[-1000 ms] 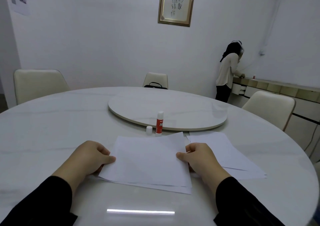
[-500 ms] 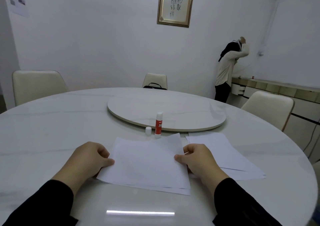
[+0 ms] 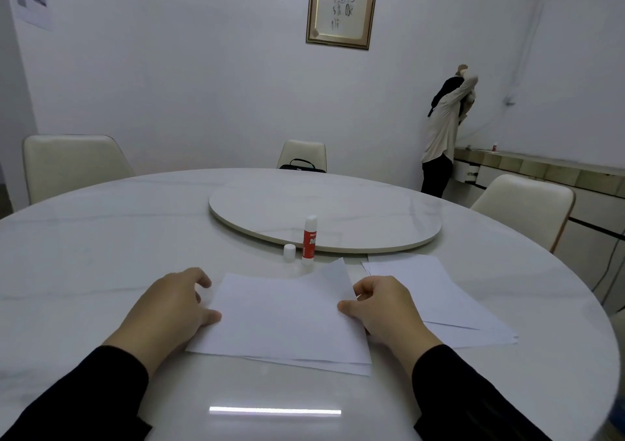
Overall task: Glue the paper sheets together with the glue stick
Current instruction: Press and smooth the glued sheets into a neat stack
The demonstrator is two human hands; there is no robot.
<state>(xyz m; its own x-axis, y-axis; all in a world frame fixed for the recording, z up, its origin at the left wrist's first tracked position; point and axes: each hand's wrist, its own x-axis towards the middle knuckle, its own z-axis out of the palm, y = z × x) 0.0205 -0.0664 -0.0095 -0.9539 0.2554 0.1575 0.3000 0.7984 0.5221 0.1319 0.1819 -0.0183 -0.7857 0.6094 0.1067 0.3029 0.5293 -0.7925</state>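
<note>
Head view: I have the top sheet [image 3: 287,315] pinched at both side edges, left hand [image 3: 176,308] with its thumb on the left edge, right hand [image 3: 382,308] with its thumb on the right edge, over the lower sheets [image 3: 338,368] near the table's [image 3: 101,244] front edge. The glue stick [image 3: 309,241] stands uncapped just behind the sheets, its cap [image 3: 289,252] beside it, against the turntable's [image 3: 372,217] front rim. To do this well, I judge I should square the edges first, lower from one side, then press flat. Against the earlier frame, the far right corner of the sheet now lifts higher, and my left fingers have uncurled a little.
</note>
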